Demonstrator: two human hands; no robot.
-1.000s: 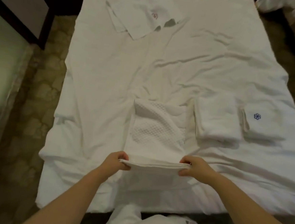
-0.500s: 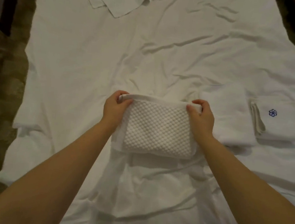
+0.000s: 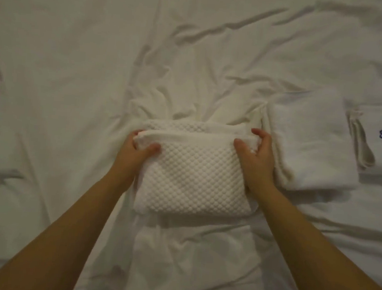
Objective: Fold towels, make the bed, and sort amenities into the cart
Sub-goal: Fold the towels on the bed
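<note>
both hands, left hand (image 3: 136,154) and right hand (image 3: 256,153), grip the textured towel (image 3: 194,179) at its far fold on the bed (image 3: 77,67); two folded towels (image 3: 306,144) lie right; bed unmade.

Dim, warm yellowish light; soft shadows in the bed sheet (image 3: 100,69) creases; whole frame slightly blurred, corners darker

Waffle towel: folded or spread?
Folded. The waffle towel lies as a compact rectangle on the bed, stacked layers showing along its far edge, where the left hand and right hand grip its corners.
</note>
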